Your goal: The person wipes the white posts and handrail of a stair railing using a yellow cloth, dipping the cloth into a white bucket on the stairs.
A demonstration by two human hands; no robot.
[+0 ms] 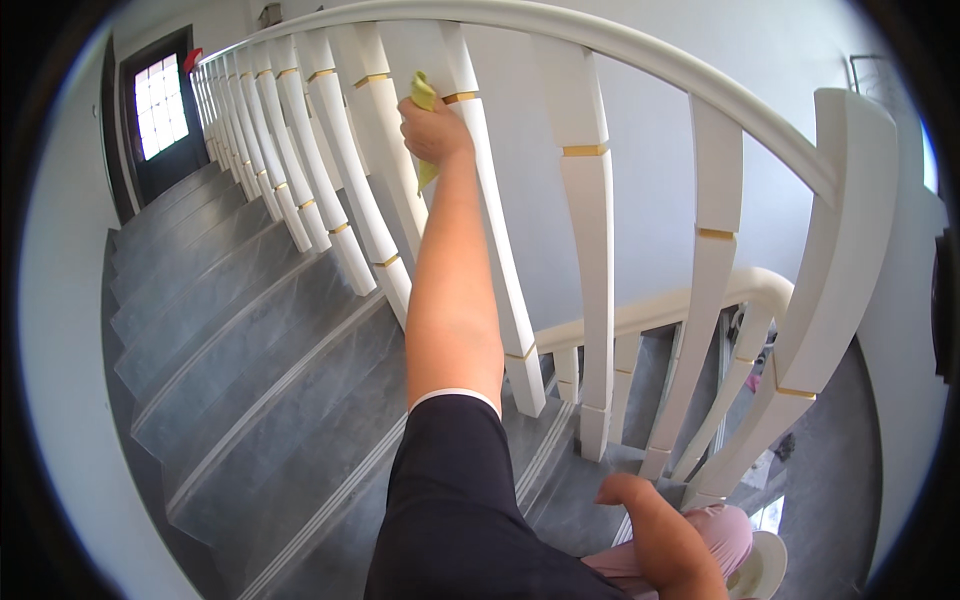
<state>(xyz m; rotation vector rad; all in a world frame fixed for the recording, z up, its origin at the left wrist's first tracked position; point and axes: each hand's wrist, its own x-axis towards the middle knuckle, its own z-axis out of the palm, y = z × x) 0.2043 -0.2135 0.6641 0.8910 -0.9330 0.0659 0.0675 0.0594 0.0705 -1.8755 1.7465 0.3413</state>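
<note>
My left hand (439, 131) reaches far forward among the white balusters (592, 247) and is closed on a yellow-green cloth (424, 94). One end of the cloth sticks out above the fist and another hangs below it. The fist is beside a baluster with a gold band, under the curved white handrail (600, 37). My right hand (624, 489) is low at the right, near my knee in pink trousers (724, 525); its fingers are mostly hidden, and no object shows in it.
Grey stair treads (300, 375) with pale nosing strips run up to the far left, towards a dark door (161, 112) with glazed panes. A thick newel post (847, 247) stands at the right. Beside my knee is a whitish round container (776, 566). A red item (193, 60) is at the rail's far end.
</note>
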